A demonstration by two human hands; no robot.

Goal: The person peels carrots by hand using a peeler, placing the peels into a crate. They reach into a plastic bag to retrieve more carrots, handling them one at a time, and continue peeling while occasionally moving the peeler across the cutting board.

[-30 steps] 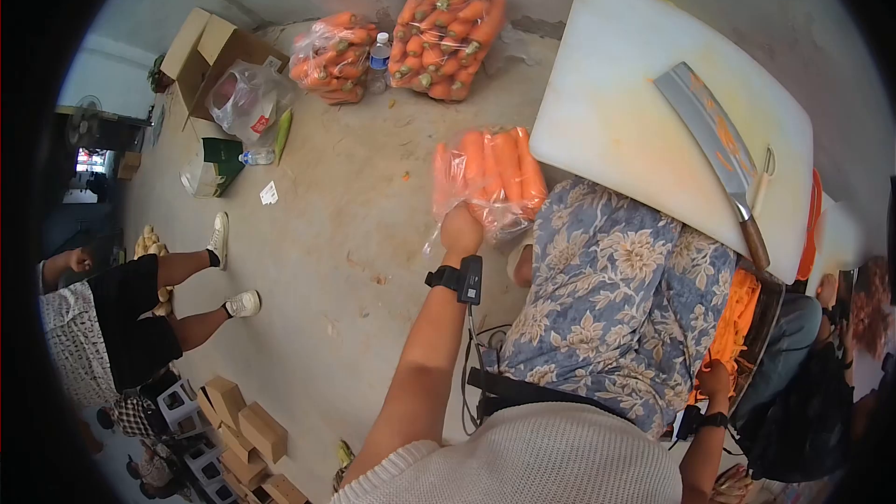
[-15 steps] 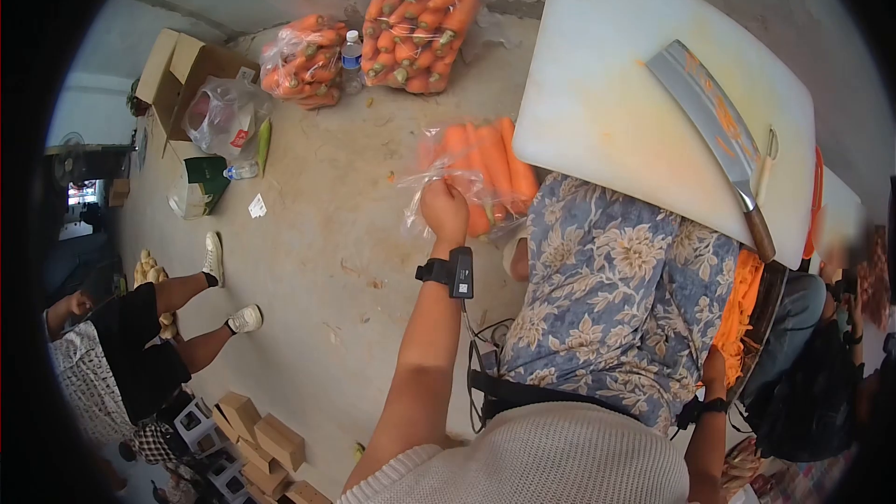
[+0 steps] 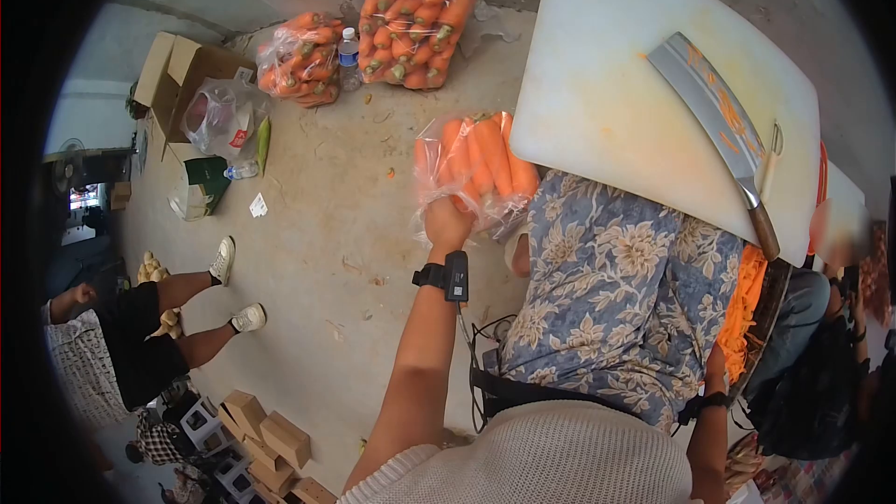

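Note:
My left hand (image 3: 449, 222) grips the edge of a clear plastic bag of carrots (image 3: 481, 157) just above the floor, left of the white board. My right hand (image 3: 716, 366) is low at the right, beside a container of shredded orange carrot (image 3: 744, 313); its fingers are largely hidden. A white cutting board (image 3: 607, 84) lies beyond my floral-covered lap (image 3: 597, 289). On the board rest a large cleaver (image 3: 709, 107) with orange shreds on its blade and a small peeler (image 3: 771, 161).
Two bags of carrots (image 3: 415, 28) (image 3: 301, 61) stand by the wall with a bottle (image 3: 348, 49) between them. An open carton (image 3: 187, 75) is at upper left. One person (image 3: 121, 336) stands at left near small boxes (image 3: 285, 439); another person (image 3: 807, 383) is at right.
The carrots in the held bag now show upright and more fully, with the bag's opening gathered lower. My left hand has shifted slightly down. My right hand stays by the shreds.

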